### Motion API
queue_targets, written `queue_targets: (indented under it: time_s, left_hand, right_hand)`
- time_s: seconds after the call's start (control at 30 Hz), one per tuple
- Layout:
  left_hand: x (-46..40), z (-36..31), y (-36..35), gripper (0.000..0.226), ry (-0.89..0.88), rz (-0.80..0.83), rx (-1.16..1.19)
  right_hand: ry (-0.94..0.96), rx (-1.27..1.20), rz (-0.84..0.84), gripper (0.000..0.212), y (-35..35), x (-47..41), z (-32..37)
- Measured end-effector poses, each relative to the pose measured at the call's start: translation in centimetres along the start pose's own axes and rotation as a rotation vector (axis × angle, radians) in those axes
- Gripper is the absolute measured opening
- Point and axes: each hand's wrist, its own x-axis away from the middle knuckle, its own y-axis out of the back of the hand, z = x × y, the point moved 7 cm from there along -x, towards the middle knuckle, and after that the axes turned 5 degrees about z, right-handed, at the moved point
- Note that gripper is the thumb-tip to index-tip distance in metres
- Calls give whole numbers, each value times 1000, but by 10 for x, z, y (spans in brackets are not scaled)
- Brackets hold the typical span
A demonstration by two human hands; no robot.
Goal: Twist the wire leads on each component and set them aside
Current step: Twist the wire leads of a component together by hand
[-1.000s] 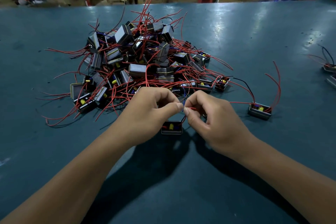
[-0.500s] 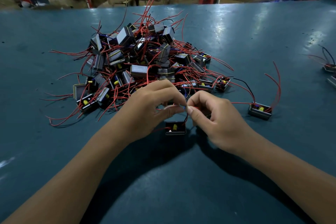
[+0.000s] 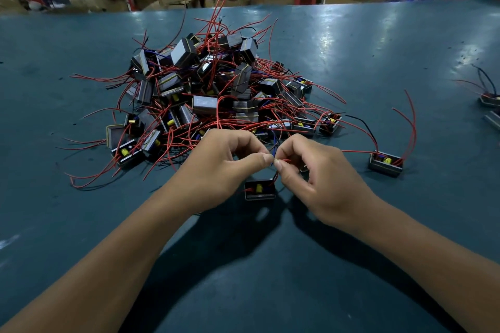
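Your left hand (image 3: 216, 167) and right hand (image 3: 319, 178) are bare: no gloves, rings or tape on the fingers (image 3: 251, 161). Behind the fingers, your wrists carry no watch or strap. Both forearms run uncovered to the lower frame edge, with no sleeve in view. Your thumbnails, at the fingertips, are short and unpainted.

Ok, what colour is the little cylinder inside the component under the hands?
Yellow: the little cylinder sits inside the dark component, seen in the head view.
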Motion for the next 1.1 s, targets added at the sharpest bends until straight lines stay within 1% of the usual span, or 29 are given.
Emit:
queue_targets:
  time_s: [0.1, 0.17, 0.27, 0.33, 0.4, 0.47, 0.5, 0.63, 0.77, 0.87, 0.97, 1.03, 1.1]
  left_hand:
    - [1, 13, -3, 17, 192, 8, 208]
    - [2, 20, 0, 18, 246, 2, 234]
    - [2, 21, 17, 15, 205, -98, 231]
    - [2, 15, 22, 11, 132, -111, 225]
    - [1, 11, 14, 4, 96, -31, 169]
    - [2, 11, 2, 9, 112, 73, 103]
    - [2, 12, -4, 12, 111, 97, 79]
    - [-1, 12, -15, 7, 96, 43, 110]
    - [-2, 13, -20, 6, 98, 58, 121]
    - [-2, 15, -15, 8, 97, 73, 86]
    - [-1, 17, -9, 11, 115, 118, 44]
    - [1, 18, -7, 11, 122, 187, 56]
    - [2, 18, -5, 11, 126, 216, 72]
  right_hand:
    - [2, 31, 9, 8, -2, 0, 1]
    - [-1, 28, 12, 7, -2, 1, 0]
    - [-15, -4, -17, 10, 1, 0, -3]
    - [-32, -59, -49, 12, 3, -1, -5]
    - [-63, -123, -81, 12, 3, -1, -9]
    - [-96, -174, -103, 12, 3, -2, -13]
    - [-110, -200, -108, 12, 3, -2, -15]
    - [-140, -308, -88, 13, 3, -2, -20]
    - [-147, -315, -89, 8, 6, -2, -21]
    - [-151, -315, -85, 9, 7, -3, -22]
    - [-147, -275, -65, 14, 6, -3, -23]
    - [-127, -239, -26, 11, 7, -3, -20]
    - [-103, -204, -27, 15, 14, -5, -16]
